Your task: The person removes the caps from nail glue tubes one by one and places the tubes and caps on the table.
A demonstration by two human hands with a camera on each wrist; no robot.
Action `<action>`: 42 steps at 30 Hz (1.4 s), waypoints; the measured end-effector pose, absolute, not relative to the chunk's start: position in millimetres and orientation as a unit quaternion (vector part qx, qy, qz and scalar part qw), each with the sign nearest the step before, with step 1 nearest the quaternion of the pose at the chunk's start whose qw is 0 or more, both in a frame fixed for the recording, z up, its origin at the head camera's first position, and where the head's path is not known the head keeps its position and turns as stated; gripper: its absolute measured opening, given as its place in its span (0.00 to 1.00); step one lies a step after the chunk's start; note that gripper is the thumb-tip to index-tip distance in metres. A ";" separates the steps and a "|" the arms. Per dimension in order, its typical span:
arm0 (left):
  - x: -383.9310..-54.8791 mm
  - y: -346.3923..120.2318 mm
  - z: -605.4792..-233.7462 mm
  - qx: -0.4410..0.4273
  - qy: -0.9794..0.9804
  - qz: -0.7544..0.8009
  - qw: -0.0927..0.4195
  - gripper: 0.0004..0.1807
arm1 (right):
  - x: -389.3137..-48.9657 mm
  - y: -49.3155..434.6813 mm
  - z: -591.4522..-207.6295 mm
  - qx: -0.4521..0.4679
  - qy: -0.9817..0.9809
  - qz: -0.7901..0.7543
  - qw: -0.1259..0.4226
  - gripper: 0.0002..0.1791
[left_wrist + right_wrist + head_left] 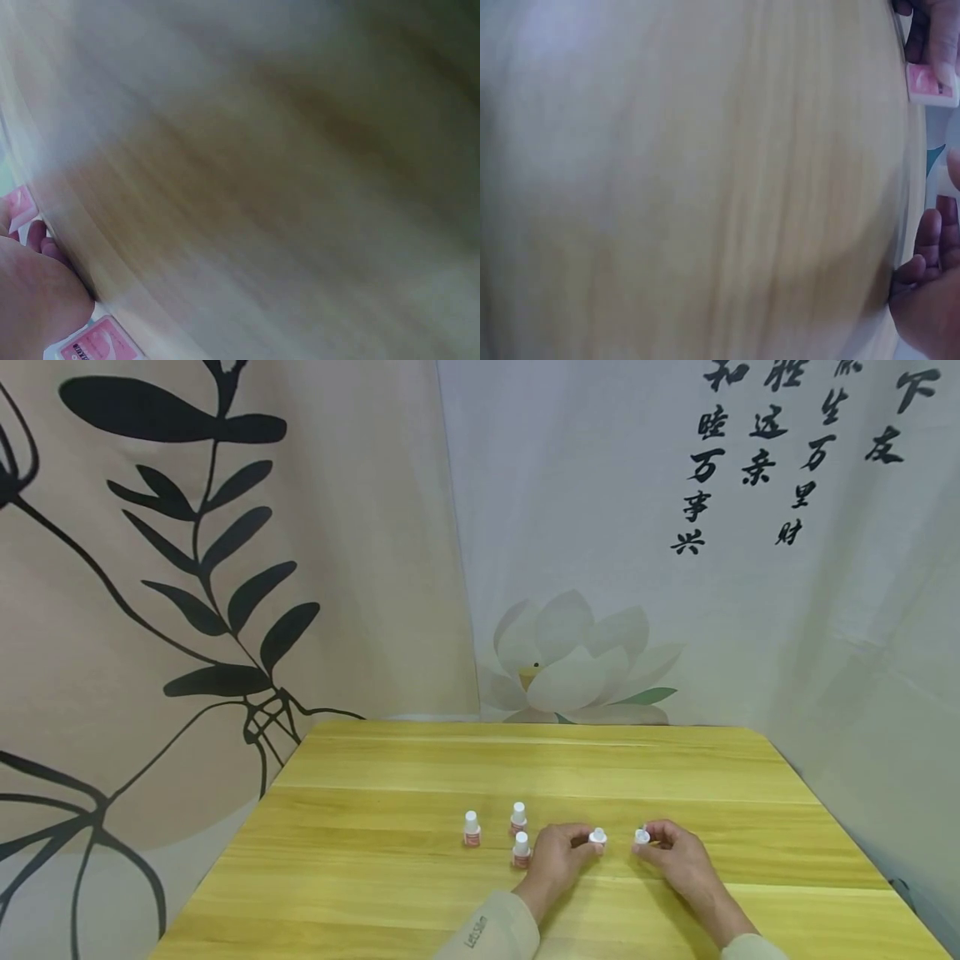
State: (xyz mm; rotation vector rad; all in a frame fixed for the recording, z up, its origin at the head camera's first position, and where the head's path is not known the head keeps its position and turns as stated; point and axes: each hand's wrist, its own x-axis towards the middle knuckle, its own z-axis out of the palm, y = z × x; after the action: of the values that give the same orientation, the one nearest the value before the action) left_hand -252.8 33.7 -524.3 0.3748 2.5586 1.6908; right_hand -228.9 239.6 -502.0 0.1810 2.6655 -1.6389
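Note:
My left hand (557, 860) pinches a small bottle (597, 837) between thumb and fingers, its white top showing in the head view. Its pink label (928, 79) shows under the fingers in the right wrist view. A short gap to the right, my right hand (681, 862) pinches a second small white-topped bottle (642, 836) by its side; the fingers hide much of it. Close by the left wrist stands an upright bottle (521, 852) with white cap and pink label. In the left wrist view, a pink-labelled bottle (101, 341) appears below the left hand (41, 296).
Two more upright bottles of the same kind stand farther left, one at the back (518, 818) and one leftmost (471, 829). All are on a yellow wood-grain table (360, 885). Behind it hangs a printed curtain (390, 568) with plants and writing.

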 end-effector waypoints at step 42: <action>-249.9 36.8 -520.1 0.141 0.843 0.520 -0.008 0.08 | -226.3 239.3 -509.0 0.023 0.870 -0.492 0.024 0.31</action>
State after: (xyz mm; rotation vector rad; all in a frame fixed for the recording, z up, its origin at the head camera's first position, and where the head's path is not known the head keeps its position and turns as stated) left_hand -249.9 36.8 -520.1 0.4460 2.6616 1.6410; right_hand -226.3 239.3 -509.0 0.0717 2.6920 -1.5224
